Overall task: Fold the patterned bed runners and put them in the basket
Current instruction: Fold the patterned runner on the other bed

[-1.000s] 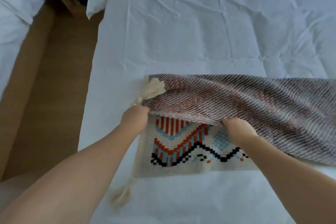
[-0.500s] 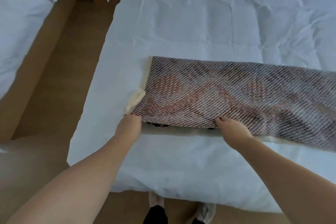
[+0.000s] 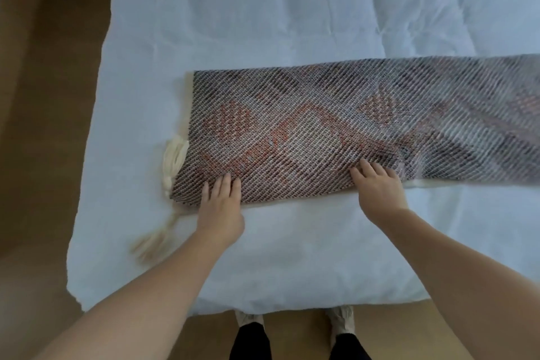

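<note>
Here the runner (image 3: 321,126) lies folded lengthwise across the white bed (image 3: 263,17), its muted reverse side up, with faint orange diamonds showing through the weave. A thin cream strip of the lower layer peeks out along the near edge and at the left end. To the right the runner blurs and runs out of the picture, so its other end cannot be seen.

The left hand (image 3: 220,207) lies flat on the near edge close to the left end, fingers straight and together, gripping nothing. The right hand (image 3: 380,187) presses the same edge further right, fingers straight and slightly spread, likewise released.

One cream tassel (image 3: 175,161) sits against the left end. A second tassel (image 3: 150,242) trails on the sheet nearer the person, too blurred to see clearly.

Bare sheet lies between the runner and the bed's near edge, and a wide wrinkled stretch lies beyond it. The bed's left edge drops to a brown floor (image 3: 43,126). Two pale shoes (image 3: 248,319) show at the foot of the bed, with the legs cut off at the bottom.
</note>
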A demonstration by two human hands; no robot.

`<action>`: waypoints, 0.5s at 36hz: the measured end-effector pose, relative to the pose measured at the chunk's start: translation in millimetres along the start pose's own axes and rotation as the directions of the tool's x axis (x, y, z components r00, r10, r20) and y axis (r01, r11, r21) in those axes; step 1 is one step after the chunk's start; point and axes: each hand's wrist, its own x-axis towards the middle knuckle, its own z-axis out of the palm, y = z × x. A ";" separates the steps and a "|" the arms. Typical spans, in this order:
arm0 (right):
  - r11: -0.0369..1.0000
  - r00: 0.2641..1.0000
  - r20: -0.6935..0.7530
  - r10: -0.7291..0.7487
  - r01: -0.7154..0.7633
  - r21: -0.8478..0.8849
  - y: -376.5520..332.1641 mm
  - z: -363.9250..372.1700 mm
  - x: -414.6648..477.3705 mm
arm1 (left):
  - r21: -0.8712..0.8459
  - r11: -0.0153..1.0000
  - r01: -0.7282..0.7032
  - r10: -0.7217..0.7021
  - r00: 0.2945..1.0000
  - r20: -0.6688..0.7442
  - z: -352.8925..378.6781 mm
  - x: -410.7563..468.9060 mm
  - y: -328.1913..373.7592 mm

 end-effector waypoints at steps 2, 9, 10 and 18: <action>1.000 0.999 -0.021 0.023 -0.024 -0.004 11.6 2.1 1.3 | -0.041 0.997 -0.068 0.068 0.998 -0.013 -2.9 9.2 27.5; 0.986 0.987 -0.030 0.159 -0.157 0.060 80.1 32.9 -0.5 | -0.103 0.964 -0.244 0.235 0.968 -0.094 -4.8 37.3 133.6; 0.981 0.983 -0.031 0.179 -0.176 0.079 92.0 37.0 0.7 | -0.096 0.960 -0.264 0.253 0.962 -0.106 -4.6 42.3 148.4; 0.986 0.992 -0.020 0.127 -0.124 0.109 174.6 66.3 12.2 | -0.088 0.945 -0.314 0.303 0.946 -0.117 -5.5 75.6 257.4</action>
